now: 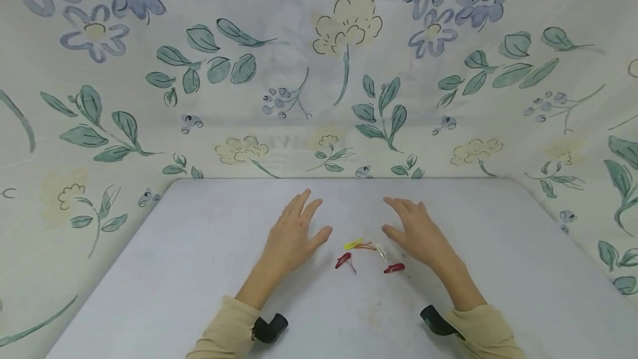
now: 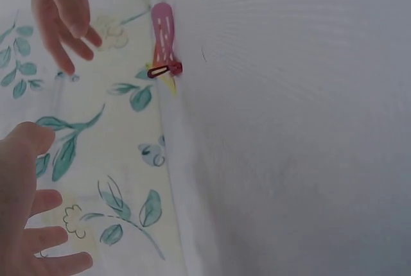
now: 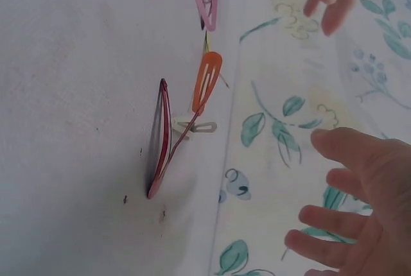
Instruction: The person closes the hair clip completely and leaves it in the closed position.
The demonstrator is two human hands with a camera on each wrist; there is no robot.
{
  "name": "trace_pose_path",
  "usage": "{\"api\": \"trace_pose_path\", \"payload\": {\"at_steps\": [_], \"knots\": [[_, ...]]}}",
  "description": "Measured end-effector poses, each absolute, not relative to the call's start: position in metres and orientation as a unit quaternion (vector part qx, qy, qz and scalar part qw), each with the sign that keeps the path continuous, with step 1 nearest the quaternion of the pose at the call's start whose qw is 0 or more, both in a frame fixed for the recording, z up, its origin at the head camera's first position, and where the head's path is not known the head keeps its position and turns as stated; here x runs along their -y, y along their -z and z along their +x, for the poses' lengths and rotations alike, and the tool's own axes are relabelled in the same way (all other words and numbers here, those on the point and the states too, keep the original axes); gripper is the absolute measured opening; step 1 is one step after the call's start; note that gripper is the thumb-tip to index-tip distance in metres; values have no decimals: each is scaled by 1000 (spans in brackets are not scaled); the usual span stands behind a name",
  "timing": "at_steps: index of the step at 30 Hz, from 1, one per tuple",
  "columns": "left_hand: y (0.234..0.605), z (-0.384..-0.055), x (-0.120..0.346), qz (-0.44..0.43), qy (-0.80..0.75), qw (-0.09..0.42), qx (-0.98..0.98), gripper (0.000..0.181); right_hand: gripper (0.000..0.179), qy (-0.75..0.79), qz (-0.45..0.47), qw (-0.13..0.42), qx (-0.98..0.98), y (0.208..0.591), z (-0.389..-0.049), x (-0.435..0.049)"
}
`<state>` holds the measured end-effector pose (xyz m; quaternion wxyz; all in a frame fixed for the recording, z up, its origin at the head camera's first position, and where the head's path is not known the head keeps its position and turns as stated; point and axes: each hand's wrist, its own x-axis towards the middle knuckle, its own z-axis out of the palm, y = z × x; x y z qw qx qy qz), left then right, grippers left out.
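Several snap hair clips lie in a loose cluster on the white table between my hands. Among them are a yellow clip point(image 1: 353, 244), an orange clip point(image 3: 207, 80), a white clip point(image 1: 381, 254) and a pink clip point(image 3: 214, 8). Nearer to me lie two red clips, the left red clip point(image 1: 343, 260) and the right red clip point(image 1: 394, 268), both with their arms sprung apart. To the left of the cluster, my left hand point(image 1: 293, 237) holds nothing, its fingers extended and thumb apart. My right hand point(image 1: 416, 231) mirrors it on the other side, also without anything in its fingers.
The white table point(image 1: 199, 248) runs back to a floral-patterned curtain point(image 1: 299, 126) that also flanks both sides. A black wrist camera point(image 1: 271, 328) sits at the left sleeve, and another black camera point(image 1: 438, 321) at the right. Small dark specks dot the tabletop near the clips.
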<state>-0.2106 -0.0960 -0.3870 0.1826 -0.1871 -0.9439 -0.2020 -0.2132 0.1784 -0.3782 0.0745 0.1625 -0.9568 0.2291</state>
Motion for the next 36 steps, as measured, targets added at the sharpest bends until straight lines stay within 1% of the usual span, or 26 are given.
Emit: {"api": "trace_pose_path", "payload": {"at_steps": [14, 23, 33, 36], "knots": [[392, -206, 87, -200, 200, 161, 946, 59, 56, -223, 194, 56, 954, 382, -211, -162], [390, -206, 80, -198, 223, 120, 947, 55, 53, -218, 182, 23, 959, 383, -215, -150], [390, -211, 73, -209, 234, 105, 944, 52, 52, -217, 166, -9, 962, 386, -218, -142], [389, -212, 70, -209, 239, 88, 944, 53, 50, -220, 162, -19, 962, 388, -218, -141]]}}
